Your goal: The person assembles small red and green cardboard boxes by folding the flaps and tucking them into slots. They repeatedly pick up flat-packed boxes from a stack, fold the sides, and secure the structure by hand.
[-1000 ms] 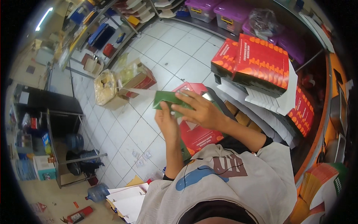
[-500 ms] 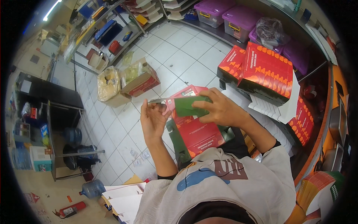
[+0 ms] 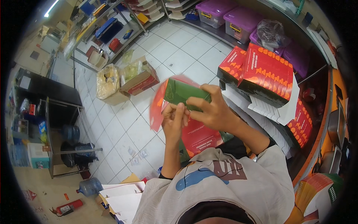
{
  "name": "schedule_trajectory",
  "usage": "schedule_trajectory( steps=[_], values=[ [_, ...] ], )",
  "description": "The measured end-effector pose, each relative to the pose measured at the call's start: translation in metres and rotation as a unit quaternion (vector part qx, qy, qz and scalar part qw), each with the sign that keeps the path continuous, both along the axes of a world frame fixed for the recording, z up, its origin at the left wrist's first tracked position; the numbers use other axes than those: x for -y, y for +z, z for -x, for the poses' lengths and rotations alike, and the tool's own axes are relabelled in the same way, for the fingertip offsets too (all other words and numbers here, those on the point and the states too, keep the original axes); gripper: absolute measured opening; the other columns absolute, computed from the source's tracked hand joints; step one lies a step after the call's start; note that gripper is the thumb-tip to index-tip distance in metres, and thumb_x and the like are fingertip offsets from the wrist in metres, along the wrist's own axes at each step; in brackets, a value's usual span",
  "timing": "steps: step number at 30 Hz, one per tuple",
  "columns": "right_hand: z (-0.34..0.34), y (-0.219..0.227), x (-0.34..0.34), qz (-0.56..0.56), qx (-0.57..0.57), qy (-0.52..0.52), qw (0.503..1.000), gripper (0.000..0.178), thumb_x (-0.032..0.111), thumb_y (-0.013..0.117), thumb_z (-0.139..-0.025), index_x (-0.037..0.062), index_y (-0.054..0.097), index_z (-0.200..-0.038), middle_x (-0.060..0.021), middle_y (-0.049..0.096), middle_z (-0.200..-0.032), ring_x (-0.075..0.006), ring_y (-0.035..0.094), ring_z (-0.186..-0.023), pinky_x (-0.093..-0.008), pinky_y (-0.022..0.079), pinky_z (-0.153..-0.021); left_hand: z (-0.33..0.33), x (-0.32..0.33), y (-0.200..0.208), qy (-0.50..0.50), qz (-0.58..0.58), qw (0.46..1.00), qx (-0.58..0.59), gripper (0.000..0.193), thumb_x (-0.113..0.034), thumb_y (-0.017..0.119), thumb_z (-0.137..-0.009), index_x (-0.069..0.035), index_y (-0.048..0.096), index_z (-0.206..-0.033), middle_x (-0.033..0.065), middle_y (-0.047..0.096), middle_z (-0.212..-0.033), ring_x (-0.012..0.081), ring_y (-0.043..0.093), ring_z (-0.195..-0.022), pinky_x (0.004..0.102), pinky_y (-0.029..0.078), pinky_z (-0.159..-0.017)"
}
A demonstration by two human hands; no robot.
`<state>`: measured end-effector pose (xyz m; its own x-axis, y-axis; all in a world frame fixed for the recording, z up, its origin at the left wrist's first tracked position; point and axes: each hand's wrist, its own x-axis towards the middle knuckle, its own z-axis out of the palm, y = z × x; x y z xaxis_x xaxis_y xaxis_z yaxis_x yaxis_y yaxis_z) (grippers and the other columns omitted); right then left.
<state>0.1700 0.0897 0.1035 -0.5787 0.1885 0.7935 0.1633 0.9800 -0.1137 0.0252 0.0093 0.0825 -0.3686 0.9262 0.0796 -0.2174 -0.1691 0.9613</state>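
Two cartons (image 3: 143, 85) and some small packets (image 3: 135, 161) lie on the floor (image 3: 126, 125), and purple-lidded bins (image 3: 240, 27) stand on the low shelf (image 3: 220, 34).

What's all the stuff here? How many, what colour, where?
Card: one, green, centre
Box: one, red and green, below card
Stacked boxes: several, red and orange, right
Bins: at least three, purple-lidded, upper right
Cartons: two, brown and red, floor, upper left
Jugs: at least two, blue, left
Extinguisher: one, red, lower left
Floor tiles: many, white, centre
Sheets: several, white, lower left
Shelf things: many, mixed colours, upper left
Shirt: one, pale, bottom
Left hand: one, bare, by card
Right hand: one, bare, on card
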Motion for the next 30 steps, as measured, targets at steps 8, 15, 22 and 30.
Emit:
schedule_trajectory(
  steps=[8,15,22,30],
  values=[
    [0.001,0.005,-0.021,0.117,0.009,0.070,0.991,0.009,0.003,0.063,-0.062,0.0115,0.060,-0.064,-0.0053,0.052,-0.108,-0.0293,0.045,-0.103,-0.0381,0.043,-0.082,0.021,-0.004,-0.015,-0.007,0.076,0.982,-0.171,0.026,-0.020,0.066,-0.087,-0.001,0.055,-0.101,0.0084,0.060,-0.085,0.0167,0.055,-0.071,0.0280,0.046,-0.068],
    [-0.018,-0.030,-0.090,0.450,-0.002,0.131,0.883,0.013,-0.002,0.052,-0.060,0.0094,0.059,-0.059,-0.0075,0.053,-0.103,-0.0255,0.048,-0.100,-0.0320,0.038,-0.087,0.045,0.014,-0.012,-0.103,-0.041,0.833,-0.542,0.057,-0.026,0.073,-0.074,-0.003,0.047,-0.120,0.0129,0.050,-0.116,0.0247,0.054,-0.098,0.0374,0.044,-0.085],
    [-0.018,-0.004,-0.046,0.082,0.084,0.096,0.988,0.009,0.007,0.066,-0.058,0.0127,0.059,-0.058,-0.0006,0.059,-0.105,-0.0319,0.049,-0.108,-0.0412,0.045,-0.082,0.063,0.012,-0.026,-0.015,0.011,0.980,0.199,0.060,-0.056,0.035,-0.095,-0.001,0.047,-0.118,0.0128,0.054,-0.109,0.0213,0.058,-0.085,0.0328,0.049,-0.067],
    [-0.024,-0.003,-0.033,0.003,0.030,0.060,0.998,0.014,0.012,0.071,-0.055,0.0125,0.057,-0.057,-0.0005,0.060,-0.112,-0.0322,0.048,-0.108,-0.0398,0.046,-0.082,0.076,-0.002,-0.023,-0.131,0.047,0.974,0.179,0.019,-0.018,0.060,-0.088,-0.003,0.059,-0.098,0.0039,0.063,-0.086,0.0155,0.061,-0.075,0.0306,0.052,-0.069]
  ],
)
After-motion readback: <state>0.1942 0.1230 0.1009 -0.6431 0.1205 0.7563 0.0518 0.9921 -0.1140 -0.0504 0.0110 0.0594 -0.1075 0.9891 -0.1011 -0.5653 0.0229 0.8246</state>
